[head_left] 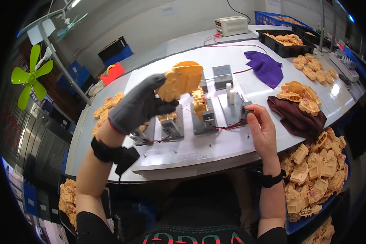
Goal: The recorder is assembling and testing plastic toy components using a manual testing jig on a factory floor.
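Note:
My left hand (135, 105), in a dark grey glove, grips a tan moulded plastic housing (180, 81) and holds it raised above the test fixtures. At the rightmost fixture, a grey metal plate with white upright pins (231, 96), my bare right hand (265, 131) has its thumb and fingers closed on a small dark clamp block (245, 110). No housing sits on that plate. Left of it, a middle fixture (205, 122) carries a tan housing (198, 102). Another fixture (173, 129) stands further left, partly hidden behind my gloved hand, with tan plastic on it.
Tan housings lie on a brown cloth (299, 118) at the right and in a blue bin (345, 173) below it. Further back are a purple cloth (264, 68), a black tray (280, 48) and a power supply (232, 26). A green fan (31, 76) hangs at the left.

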Available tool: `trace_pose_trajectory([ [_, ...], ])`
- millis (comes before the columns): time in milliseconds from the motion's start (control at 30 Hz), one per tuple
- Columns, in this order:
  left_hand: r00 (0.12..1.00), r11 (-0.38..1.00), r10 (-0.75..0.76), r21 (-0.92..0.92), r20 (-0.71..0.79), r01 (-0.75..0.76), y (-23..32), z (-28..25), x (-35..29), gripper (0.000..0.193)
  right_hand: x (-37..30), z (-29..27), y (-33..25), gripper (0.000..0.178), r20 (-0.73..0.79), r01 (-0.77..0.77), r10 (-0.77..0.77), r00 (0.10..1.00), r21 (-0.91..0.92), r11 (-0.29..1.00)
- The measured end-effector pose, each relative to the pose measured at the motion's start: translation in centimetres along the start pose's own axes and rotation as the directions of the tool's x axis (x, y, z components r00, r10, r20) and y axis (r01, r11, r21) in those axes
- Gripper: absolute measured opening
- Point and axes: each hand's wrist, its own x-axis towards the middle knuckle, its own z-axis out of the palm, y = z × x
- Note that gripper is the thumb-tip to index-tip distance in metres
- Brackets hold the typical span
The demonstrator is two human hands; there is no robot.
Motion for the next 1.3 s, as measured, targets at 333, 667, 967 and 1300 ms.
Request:
trace_pose_trajectory([
  [333,0.885,-0.06,0.299,0.932,0.358,-0.357,-0.3,4.7,9.9,0.038,-0.4,0.0,-0.1,0.018,-0.007,0.138,-0.138,0.99,-0.04,0.99],
  [667,0.811,-0.104,0.174,0.83,0.558,-0.548,-2.3,8.8,9.8,0.041,-0.4,-0.5,-0.2,0.019,-0.022,0.176,-0.178,0.984,-0.08,0.981],
  [967,0.927,-0.111,-0.172,0.929,0.332,-0.353,-2.5,10.3,10.4,0.059,-0.3,0.0,0.1,0.02,-0.019,0.144,-0.145,0.989,-0.076,0.987],
  [1300,0.818,0.204,0.441,0.846,0.369,-0.492,-2.0,1.7,-4.3,0.059,-0.2,0.2,-0.2,0.026,-0.13,-0.078,0.076,0.989,-0.009,0.997],
])
